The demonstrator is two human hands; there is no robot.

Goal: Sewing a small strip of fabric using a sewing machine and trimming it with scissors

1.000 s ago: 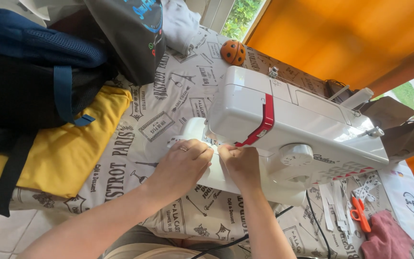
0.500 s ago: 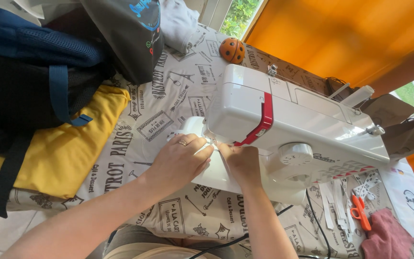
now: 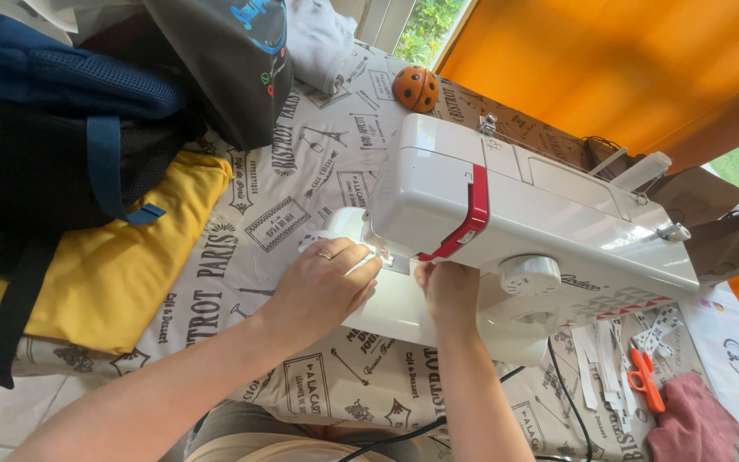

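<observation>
A white sewing machine [image 3: 549, 214] with a red stripe stands on a table under a printed cloth [image 3: 301, 180]. My left hand [image 3: 322, 287], a ring on one finger, lies palm down on the machine's bed, fingers reaching under the needle area. My right hand [image 3: 448, 287] is curled against the front of the machine just below the red stripe, fingers tucked under the head. What the fingers touch there is hidden by the machine and the hands. Whether a small piece of fabric lies under them cannot be made out.
A dark and blue backpack [image 3: 53, 145] rests on yellow fabric [image 3: 113, 265] at the left. An orange ladybird-shaped object [image 3: 415, 88] sits at the back. Orange scissors [image 3: 643, 376], ribbon strips [image 3: 609, 368] and a pink cloth [image 3: 690, 428] lie at the right. A black cable [image 3: 558, 385] runs from the machine.
Both hands have stayed at the needle area with only small finger shifts; the left hand's fingers have reached slightly further in. The view has shifted a little.
</observation>
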